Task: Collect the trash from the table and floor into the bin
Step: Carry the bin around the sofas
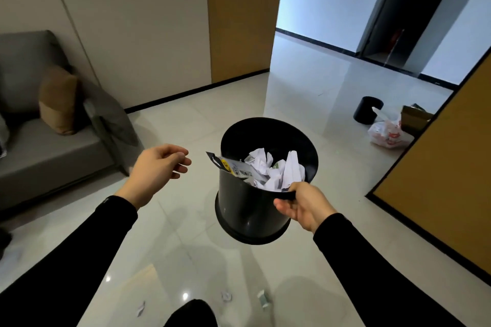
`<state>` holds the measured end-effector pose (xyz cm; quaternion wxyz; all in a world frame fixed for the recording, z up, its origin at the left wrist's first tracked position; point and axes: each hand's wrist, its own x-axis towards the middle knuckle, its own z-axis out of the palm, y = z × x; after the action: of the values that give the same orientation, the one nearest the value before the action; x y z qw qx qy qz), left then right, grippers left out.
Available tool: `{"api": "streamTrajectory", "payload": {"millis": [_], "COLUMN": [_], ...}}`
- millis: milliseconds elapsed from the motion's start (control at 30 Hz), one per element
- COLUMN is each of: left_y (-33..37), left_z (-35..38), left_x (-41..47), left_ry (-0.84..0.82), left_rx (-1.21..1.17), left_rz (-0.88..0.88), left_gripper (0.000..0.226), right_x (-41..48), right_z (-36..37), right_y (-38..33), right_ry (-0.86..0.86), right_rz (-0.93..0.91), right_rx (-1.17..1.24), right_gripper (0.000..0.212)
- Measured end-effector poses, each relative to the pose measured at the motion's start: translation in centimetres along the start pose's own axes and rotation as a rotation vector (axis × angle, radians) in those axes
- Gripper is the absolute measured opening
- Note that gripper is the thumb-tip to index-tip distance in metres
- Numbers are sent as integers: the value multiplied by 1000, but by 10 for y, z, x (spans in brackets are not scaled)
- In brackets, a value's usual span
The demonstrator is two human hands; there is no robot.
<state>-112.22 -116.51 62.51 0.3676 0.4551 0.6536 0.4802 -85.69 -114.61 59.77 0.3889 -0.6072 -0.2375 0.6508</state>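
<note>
tiled floor [186,233] holds paper scraps [263,298]; second bin [365,114]; plastic bag [386,135]

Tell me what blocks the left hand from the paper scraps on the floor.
Nothing visible does. The left hand is empty above bare tile, and the paper scraps lie uncovered on open floor.

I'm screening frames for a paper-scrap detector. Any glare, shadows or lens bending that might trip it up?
Head view: bright glints on the glossy floor sit beside the paper scraps; soft shadows mottle it below the bin; wall seams bow from the wide lens.
</note>
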Motion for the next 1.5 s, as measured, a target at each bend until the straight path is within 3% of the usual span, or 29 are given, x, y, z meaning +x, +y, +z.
{"api": "streamTrajectory", "payload": {"millis": [167,400,633,833,1100,1233,1367,1500], "left_y": [1,5,50,53,-9,-20,-28,-42], "left_z": [50,125,194,258,283,255,203,145], "left_x": [136,340,408,391,314,255,195,135], "left_ry": [-163,-572,-889,-1189,-1607,-1790,-1983,-2135], "left_rx": [-5,109,137,172,375,379,319,289], "left_rz": [32,91,202,289,379,474,533,496], "left_gripper": [17,17,19,19,20,18,14,20], "right_x": [90,203,202,176,120,85,63,40], "right_z": [17,66,80,84,154,218,294,359], "right_y": [-39,-80,-106,-74,27,86,137,182], "right_ry": [118,409,655,901,1222,1373,1513,1656], "right_rz": [3,-55,-112,-150,-170,-197,-221,-224], "right_rx": [82,348,622,759,1079,1269,1448,1557], "right_gripper": [17,21,21,25,21,21,36,36]}}
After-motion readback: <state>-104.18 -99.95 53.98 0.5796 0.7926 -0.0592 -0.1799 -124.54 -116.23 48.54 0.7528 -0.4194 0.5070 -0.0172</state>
